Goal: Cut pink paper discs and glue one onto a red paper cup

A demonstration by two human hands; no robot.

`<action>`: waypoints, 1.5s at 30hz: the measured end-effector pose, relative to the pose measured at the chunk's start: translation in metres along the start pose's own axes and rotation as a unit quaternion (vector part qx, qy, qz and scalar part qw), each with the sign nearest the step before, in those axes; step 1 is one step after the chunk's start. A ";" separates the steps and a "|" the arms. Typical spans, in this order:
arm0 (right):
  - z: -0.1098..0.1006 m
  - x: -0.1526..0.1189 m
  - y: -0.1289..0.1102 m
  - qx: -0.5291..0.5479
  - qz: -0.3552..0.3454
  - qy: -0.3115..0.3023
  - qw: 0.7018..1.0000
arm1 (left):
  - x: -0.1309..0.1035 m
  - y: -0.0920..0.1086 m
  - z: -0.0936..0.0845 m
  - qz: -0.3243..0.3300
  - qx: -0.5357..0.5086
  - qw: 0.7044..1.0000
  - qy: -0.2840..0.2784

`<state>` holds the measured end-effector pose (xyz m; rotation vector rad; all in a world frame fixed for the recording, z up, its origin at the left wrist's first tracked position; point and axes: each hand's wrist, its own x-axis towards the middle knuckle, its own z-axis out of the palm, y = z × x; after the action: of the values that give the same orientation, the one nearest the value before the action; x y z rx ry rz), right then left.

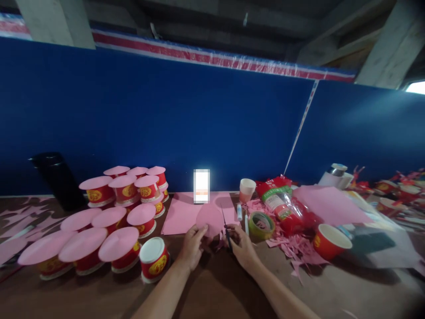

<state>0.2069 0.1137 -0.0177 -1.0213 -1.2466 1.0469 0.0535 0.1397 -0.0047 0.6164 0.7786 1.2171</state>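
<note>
My left hand (193,246) pinches the lower left edge of a rounded pink paper piece (208,218). In my right hand (241,247) is a pair of dark-handled scissors (227,235), its blades pointing up along the paper's right side. Whether the blades touch the paper I cannot tell. Behind my hands lies a stack of pink paper sheets (175,217). To the left, several red paper cups stand upside down with pink paper cones on top, such as the nearest pink cone (118,243). One upside-down red cup (154,259) has no cone.
A black bottle (58,181) stands at the far left beside pink scraps. On the right are a white cup (247,190), a tape roll (261,225), a glue stick (239,212), a red plastic package (282,204), pink paper shreds (297,250) and a red cup (332,241). A blue panel (199,115) closes the back.
</note>
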 end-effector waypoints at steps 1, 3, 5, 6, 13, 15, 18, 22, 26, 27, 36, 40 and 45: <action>-0.001 0.000 0.000 0.001 0.005 0.004 1.000 | 0.000 -0.001 0.000 0.007 -0.003 1.000 -0.002; -0.002 0.000 0.000 0.004 0.018 0.013 1.000 | 0.001 -0.001 0.001 0.017 -0.009 1.000 0.002; -0.002 0.000 -0.002 0.008 0.024 0.016 1.000 | 0.002 -0.001 0.001 0.015 -0.011 1.000 0.011; -0.002 0.000 -0.003 0.012 0.024 0.016 1.000 | 0.002 -0.001 0.001 0.011 -0.008 1.000 0.016; -0.002 -0.003 -0.008 0.016 0.005 -0.007 1.000 | 0.000 0.001 0.000 -0.002 0.046 0.999 0.023; -0.002 -0.004 -0.007 0.009 0.002 -0.009 1.000 | -0.001 0.001 0.001 0.004 0.050 0.998 0.026; -0.003 -0.004 -0.006 0.005 0.001 -0.012 1.000 | -0.002 0.002 0.002 0.010 0.051 0.998 0.043; -0.003 -0.004 -0.006 0.003 0.011 -0.029 0.999 | -0.002 0.002 0.003 0.023 0.047 0.997 0.048; -0.003 -0.004 -0.007 0.017 0.013 -0.034 0.999 | -0.002 0.001 0.004 0.025 0.066 0.997 0.045; -0.003 -0.004 -0.008 0.020 0.014 -0.034 0.999 | -0.002 0.001 0.004 0.026 0.067 0.996 0.047; -0.003 -0.005 -0.010 0.020 0.032 -0.034 0.999 | -0.002 0.000 0.004 0.039 0.054 0.996 0.054; -0.004 -0.004 -0.007 0.021 0.024 -0.037 0.999 | 0.000 -0.001 0.002 0.034 0.054 0.997 0.046; -0.003 -0.004 -0.009 0.016 0.024 -0.031 0.999 | 0.000 -0.001 0.002 0.030 0.060 0.996 0.053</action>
<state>0.2101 0.1082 -0.0103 -1.0044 -1.2561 1.1393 0.0559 0.1396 -0.0038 0.6819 0.9337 1.2717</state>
